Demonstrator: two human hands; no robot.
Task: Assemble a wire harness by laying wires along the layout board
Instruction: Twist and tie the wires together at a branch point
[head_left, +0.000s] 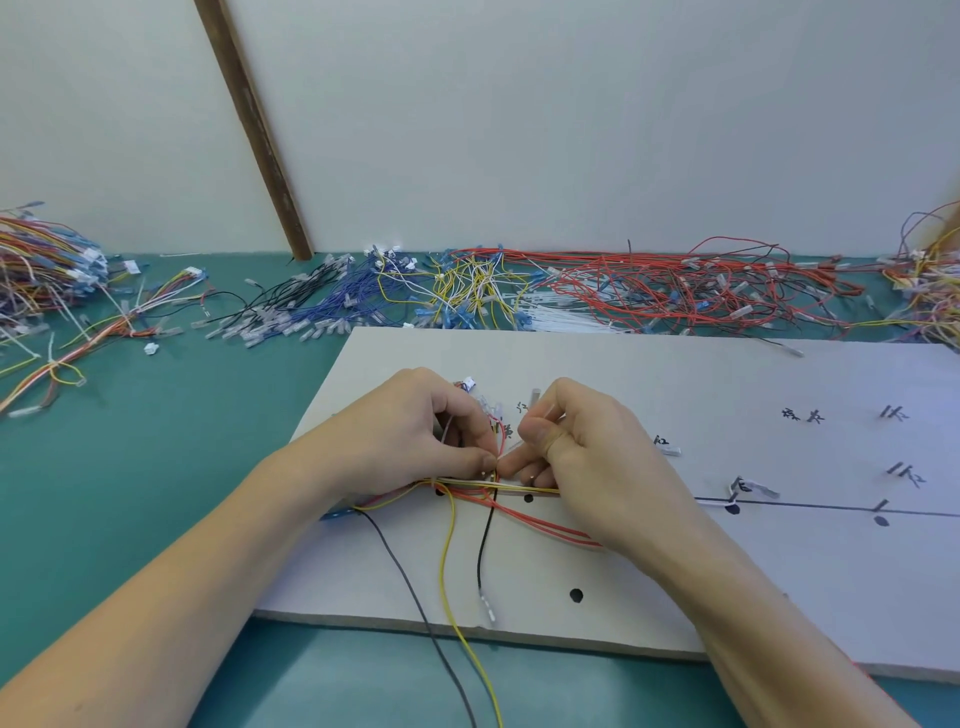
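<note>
Left fingers (480, 460): left hand (415, 431) curled, thumb and forefinger pinching the wire bundle (498, 486) where it lies on the layout board (675, 582).
Right fingers (511, 467): right hand (587, 457) curled, fingertips meeting the left ones at the same spot; a pale strip, likely a tie, seems held under the thumb, too small to be sure.
Bundle: yellow, white and red strands run together left to right under both hands, near two black dots on the board.
Loose ends: a yellow wire (447, 561), a black wire (483, 551) with a clear terminal, and a grey wire (400, 566) drop toward the near edge; red wires (550, 527) slant off under the right wrist.
Board: pale sheet on the green bench (156, 467), a drawn black line (831, 509) with dots and handwritten marks to the right.
Step, as judged: gathering or binding strands at a branch point.
Doing it well: keep the left pinch firm so the strands stay flat and parallel; cinch at the marked dot; keep branch wires out of the loop.
Risk: a strand slipping free or crossing over.
Surroundings: heaps of spare wires (675, 291) along the wall.
</note>
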